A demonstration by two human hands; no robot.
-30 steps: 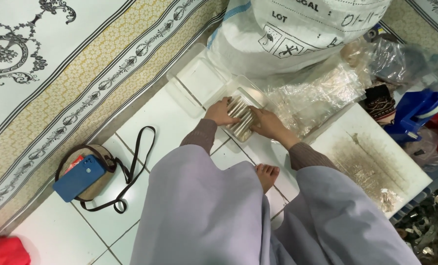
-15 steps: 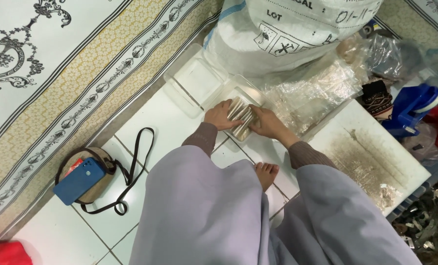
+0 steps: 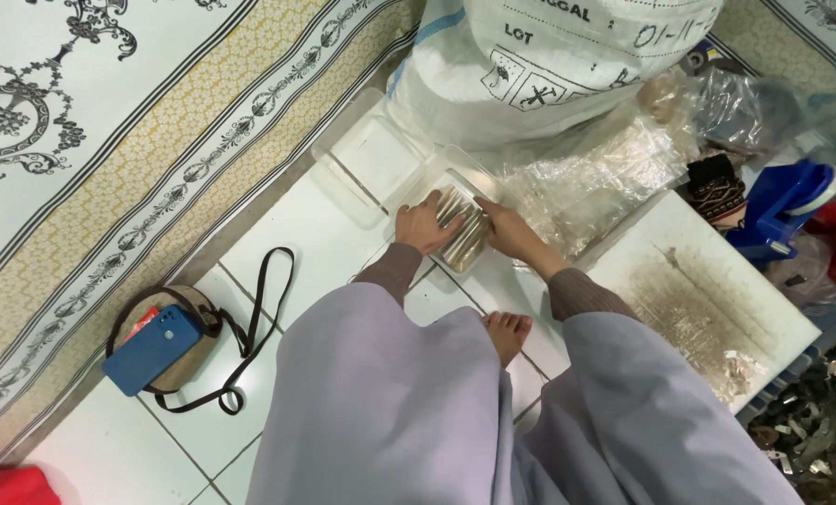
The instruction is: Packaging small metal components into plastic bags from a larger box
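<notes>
A big white woven sack [image 3: 567, 65] stands at the top of the floor [image 3: 296, 234], bulging and tied off, so it looks heavy and not something to shift by hand. Right of it lies a white board [image 3: 717, 299], dusted brown in the middle, stiff and flat. Between sack and board spreads a heap of clear bags [image 3: 605, 182], limp, crinkly and probably slippery. Next comes a clear lid [image 3: 366, 159], empty, lying just beside the clear tray [image 3: 460, 192], a thin plastic box that would flex if squeezed. In the tray sits a row of pale sticks [image 3: 463, 234], packed side by side; they seem light and brittle, though the view is too small to say what they are, so the safest hold is across the whole bundle from both ends. The left hand [image 3: 422, 224] presses its fingers against the near-left side of the row, and the right hand [image 3: 504, 229] cups the far-right side; both are curled against the sticks, bracing rather than clenching.
</notes>
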